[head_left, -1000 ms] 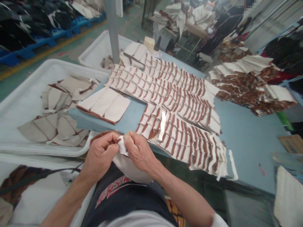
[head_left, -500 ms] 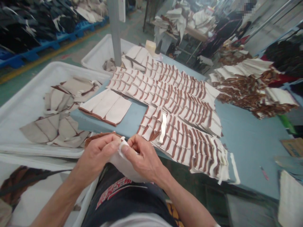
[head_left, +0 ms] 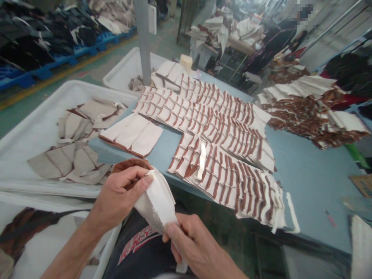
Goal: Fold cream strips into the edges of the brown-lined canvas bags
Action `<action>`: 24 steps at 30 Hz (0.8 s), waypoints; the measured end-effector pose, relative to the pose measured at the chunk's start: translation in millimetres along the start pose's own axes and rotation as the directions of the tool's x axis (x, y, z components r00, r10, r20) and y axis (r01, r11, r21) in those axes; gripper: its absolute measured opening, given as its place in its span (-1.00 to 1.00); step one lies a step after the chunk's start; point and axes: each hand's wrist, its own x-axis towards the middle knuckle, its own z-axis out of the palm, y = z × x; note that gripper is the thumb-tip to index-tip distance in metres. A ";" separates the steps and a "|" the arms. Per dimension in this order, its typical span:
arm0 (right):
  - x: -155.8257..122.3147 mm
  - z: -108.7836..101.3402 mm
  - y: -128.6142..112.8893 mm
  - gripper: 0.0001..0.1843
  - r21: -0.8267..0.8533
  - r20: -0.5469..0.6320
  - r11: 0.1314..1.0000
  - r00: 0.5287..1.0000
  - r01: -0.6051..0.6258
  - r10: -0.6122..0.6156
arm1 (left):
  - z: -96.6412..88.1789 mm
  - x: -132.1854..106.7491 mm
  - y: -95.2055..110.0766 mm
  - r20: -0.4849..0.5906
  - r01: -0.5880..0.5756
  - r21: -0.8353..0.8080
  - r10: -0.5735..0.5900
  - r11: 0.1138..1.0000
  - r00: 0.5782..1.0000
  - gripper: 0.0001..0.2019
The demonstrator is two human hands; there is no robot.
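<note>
My left hand (head_left: 123, 190) pinches the upper end of a white strip (head_left: 159, 199) together with the edge of a fabric piece (head_left: 142, 205), white on one face and brown on the other. Lower down and to the right, my right hand (head_left: 187, 236) is closed around the strip, whose tail shows below the fingers. The strip lies stretched along the fabric between both hands. Just beyond, on the blue table (head_left: 168, 145), lies a flat stack of white panels with brown edges (head_left: 132, 133).
Overlapping rows of white and brown fabric pieces (head_left: 203, 120) cover the table's middle. Loose white strips (head_left: 201, 161) lie on and beside them. White bins (head_left: 69, 91) with fabric stand at left, a grey post (head_left: 142, 42) behind. A pink-handled tool (head_left: 330, 219) lies at right. A person (head_left: 270, 42) is at the back.
My right hand has moved down and right, away from my left hand, drawing the white strip out along the fabric. My left hand still pinches the upper end.
</note>
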 end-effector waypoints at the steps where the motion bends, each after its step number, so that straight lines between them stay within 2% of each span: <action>1: -6.4 -3.8 4.7 -0.62 -0.091 0.006 0.996 1.000 -0.010 0.010 | -2.6 -0.7 0.6 0.012 0.009 0.001 -0.009 1.000 1.000 -0.71; 4: -23.2 -32.9 9.1 -0.75 -0.384 0.027 0.923 0.999 -0.027 0.041 | -11.8 -3.8 3.3 0.018 0.036 0.017 -0.037 0.999 0.999 -0.69; 5: -26.7 -45.3 7.3 -0.78 -0.429 -0.028 0.902 0.999 -0.037 0.028 | -14.4 -5.1 5.2 0.019 0.037 0.021 -0.037 0.999 0.999 -0.69; 6: -28.4 -57.1 3.8 -0.80 -0.445 -0.119 0.895 0.992 -0.016 -0.042 | -16.4 -6.6 7.8 0.020 0.033 0.020 -0.033 0.999 0.999 -0.68; 7: -27.7 -66.8 -1.2 -0.79 -0.439 -0.215 0.897 0.963 0.054 -0.163 | -17.3 -8.0 11.2 0.036 0.029 0.018 -0.030 0.999 0.999 -0.68; 8: -24.5 -73.6 -7.6 -0.75 -0.433 -0.285 0.887 0.908 0.163 -0.307 | -17.2 -9.6 15.6 0.057 0.030 0.014 -0.031 0.999 0.998 -0.69; 9: -18.4 -77.0 -15.5 -0.69 -0.433 -0.317 0.849 0.832 0.301 -0.456 | -16.2 -11.3 20.6 0.076 0.038 0.014 -0.039 0.999 0.996 -0.69; 10: -9.6 -77.2 -24.4 -0.63 -0.437 -0.302 0.786 0.751 0.438 -0.587 | -14.5 -13.2 26.1 0.093 0.050 0.017 -0.051 0.999 0.994 -0.69; 13: 28.7 -64.3 -52.7 -0.37 -0.439 -0.113 0.526 0.535 0.729 -0.837 | -8.7 -20.2 42.4 0.097 0.062 0.051 -0.067 0.997 0.993 -0.67; 14: 43.1 -58.4 -60.5 -0.35 -0.418 -0.035 0.459 0.491 0.784 -0.870 | -7.8 -22.9 46.8 0.088 0.056 0.066 -0.062 0.996 0.994 -0.65; 17: 79.8 -46.5 -72.7 -0.45 -0.438 0.160 0.412 0.520 0.799 -0.839 | -9.5 -30.3 54.4 0.094 0.056 0.084 -0.064 0.995 0.994 -0.64; 19: 93.5 -45.4 -73.2 -0.53 -0.453 0.222 0.347 0.481 0.821 -0.848 | -12.8 -34.0 55.2 0.116 0.076 0.069 -0.084 0.995 0.990 -0.66; 21: 96.9 -48.0 -72.5 -0.45 -0.453 0.266 0.270 0.418 0.850 -0.869 | -16.0 -36.0 53.3 0.140 0.086 0.056 -0.093 0.995 0.986 -0.69; 22: 95.3 -49.9 -72.8 -0.40 -0.455 0.293 0.252 0.411 0.854 -0.863 | -17.3 -36.4 51.5 0.151 0.086 0.053 -0.093 0.995 0.984 -0.69; 24: 88.2 -53.2 -75.0 -0.32 -0.471 0.353 0.266 0.456 0.841 -0.817 | -19.0 -36.0 46.5 0.181 0.080 0.052 -0.088 0.995 0.979 -0.68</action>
